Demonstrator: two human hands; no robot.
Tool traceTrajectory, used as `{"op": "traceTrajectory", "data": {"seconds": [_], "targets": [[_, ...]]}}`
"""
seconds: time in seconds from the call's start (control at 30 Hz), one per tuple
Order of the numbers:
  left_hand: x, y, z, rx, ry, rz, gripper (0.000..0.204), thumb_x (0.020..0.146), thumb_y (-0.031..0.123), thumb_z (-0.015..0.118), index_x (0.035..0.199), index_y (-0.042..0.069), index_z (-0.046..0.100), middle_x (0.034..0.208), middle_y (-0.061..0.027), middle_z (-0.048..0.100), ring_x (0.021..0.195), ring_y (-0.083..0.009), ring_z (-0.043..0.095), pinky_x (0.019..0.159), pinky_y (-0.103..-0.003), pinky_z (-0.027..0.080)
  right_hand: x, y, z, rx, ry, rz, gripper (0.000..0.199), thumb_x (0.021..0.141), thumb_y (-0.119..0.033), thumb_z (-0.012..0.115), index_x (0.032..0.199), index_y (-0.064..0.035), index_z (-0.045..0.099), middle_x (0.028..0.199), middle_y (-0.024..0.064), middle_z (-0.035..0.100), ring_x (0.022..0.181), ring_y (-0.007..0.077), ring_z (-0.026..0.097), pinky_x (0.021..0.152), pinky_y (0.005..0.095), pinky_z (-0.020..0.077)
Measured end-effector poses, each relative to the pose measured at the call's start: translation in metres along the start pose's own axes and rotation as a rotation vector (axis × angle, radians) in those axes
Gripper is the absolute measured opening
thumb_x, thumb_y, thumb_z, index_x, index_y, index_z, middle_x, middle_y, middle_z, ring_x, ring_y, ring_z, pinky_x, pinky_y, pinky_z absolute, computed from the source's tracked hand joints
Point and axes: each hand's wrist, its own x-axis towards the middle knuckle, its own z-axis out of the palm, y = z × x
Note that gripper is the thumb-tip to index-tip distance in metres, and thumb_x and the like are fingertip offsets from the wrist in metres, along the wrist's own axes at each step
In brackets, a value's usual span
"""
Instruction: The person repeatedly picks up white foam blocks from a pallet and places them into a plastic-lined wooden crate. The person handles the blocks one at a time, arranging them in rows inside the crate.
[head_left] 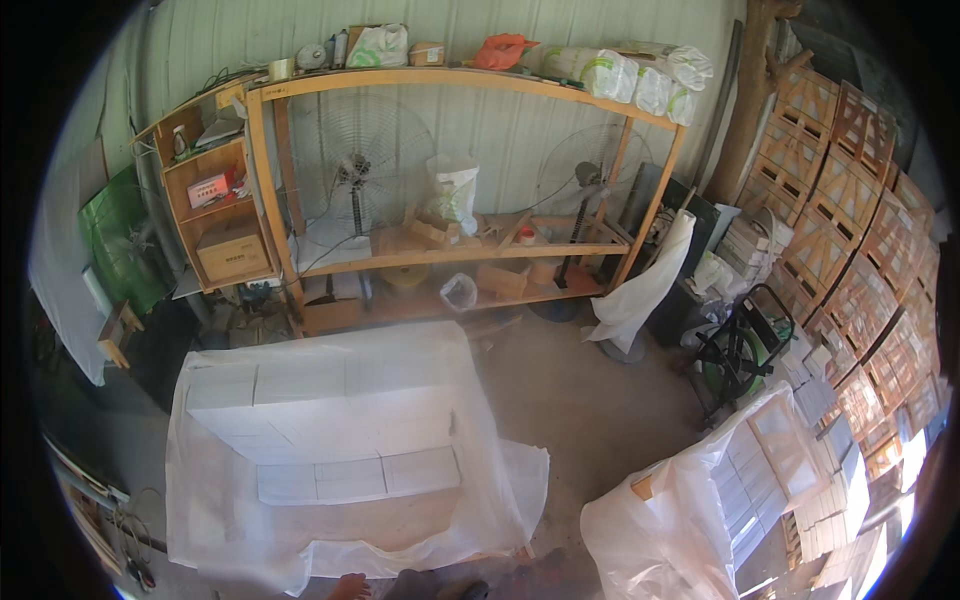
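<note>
At the very bottom edge a small part of one hand (350, 588) pokes into view beside a dark sleeve or trouser; which hand it is, how far open it is, and whether it holds anything cannot be told. The other hand is out of view.

Just beyond it stands one big stack of white blocks (330, 425) under a loose sheet of thin, see-through white plastic (500, 490). The stack is stepped: a low front row of about three pale slabs, then a higher tier behind with three or so blocks along its top. The plastic hangs down to the concrete floor (570, 400) and bunches at the right corner.

To the right, near the lower edge, a second covered stack (700, 500) sits tilted, its film pulled open on the far side.

Farther off, one green-and-black wheeled machine (735, 350) stands by many wooden crates (840, 200) piled along the right wall.

At the back is one long wooden shelf rack (450, 255) carrying two standing fans (355, 175), a white sack, and several bags on top.
</note>
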Motion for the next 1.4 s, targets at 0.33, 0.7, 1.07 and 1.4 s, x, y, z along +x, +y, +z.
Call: {"op": "traceTrajectory", "data": {"seconds": [0.33,0.7,1.07,1.4], "targets": [[-0.008,0.064,0.008,0.193,-0.189,0.237,0.035,0.093,0.024,0.052,0.122,0.004,0.049,0.097,-0.0141,0.062,0.082,-0.0275,0.062,0.070,-0.042,0.053,-0.103,0.241,0.038,-0.528,0.309,0.029,0.028,0.084,-0.033,0.059,0.107,-0.0172,0.062,0.086,0.0025,0.066,0.078,0.0195,0.067,0.061,0.0345,0.0530],[0.081,0.116,-0.038,0.667,-0.515,0.425,0.030,0.094,0.037,0.052,0.099,0.009,0.062,0.080,-0.0068,0.062,0.065,-0.0184,0.059,0.054,-0.034,0.048,-0.147,0.313,0.312,-0.374,0.362,0.200,0.025,0.083,-0.032,0.058,0.101,-0.0166,0.066,0.090,0.0041,0.068,0.083,0.0223,0.067,0.064,0.0368,0.0539],[0.032,0.138,0.024,1.144,-0.351,0.108,0.042,0.093,0.034,0.042,0.109,-0.002,0.055,0.105,-0.0200,0.063,0.085,-0.0364,0.065,0.070,-0.048,0.053,-0.214,0.317,0.512,-0.074,0.384,0.372,0.021,0.083,-0.026,0.055,0.095,-0.0189,0.070,0.102,0.0018,0.067,0.097,0.0229,0.064,0.075,0.0391,0.0540],[-0.005,0.085,0.075,1.329,-0.493,0.330,0.043,0.093,0.034,0.046,0.115,-0.003,0.054,0.106,-0.0200,0.063,0.081,-0.0338,0.066,0.065,-0.041,0.054,-0.290,0.286,0.525,1.699,0.980,0.273,0.014,0.082,-0.013,0.064,0.077,-0.0003,0.063,0.069,0.0043,0.059,0.060,0.0152,0.058,0.053,0.0304,0.0460]]}}
